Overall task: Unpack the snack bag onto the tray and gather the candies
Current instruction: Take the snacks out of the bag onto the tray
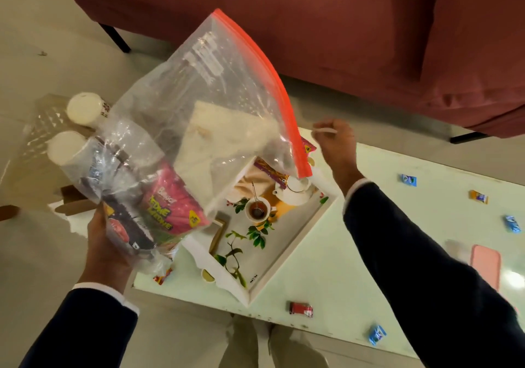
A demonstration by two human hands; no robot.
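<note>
A: Two snack packets at least sit low in the clear zip-top plastic bag with the orange-red seal strip point(199, 117), a pink packet point(176, 205) and a dark one point(127, 225), so I judge the unpacking barely begun.

B: And the candies?

A: Scattered. Blue wrapped candies point(409, 180), an orange one point(478, 197) and a red one point(301, 309) lie well apart on the pale green glass worktop point(326, 254); none gathered yet. A pink packet may lie at the tray's far corner, behind the bag, though I cannot be sure.

B: Where is the bag?

A: Held in the air above the near-left corner of the white square tray with printed tea things and leaves point(287, 257). The left hand point(102, 251) cups its weighted bottom, fingers closed around the plastic and the packets inside. The right hand point(335, 143) is just beside the seal strip's lower end, fingers pinched on something small and pale (the bag's edge or a slider, I cannot tell).

B: Which way does it point?

A: Its long axis runs diagonally, bottom near-left, sealed mouth far-right and higher, tilted over the tray.
</note>
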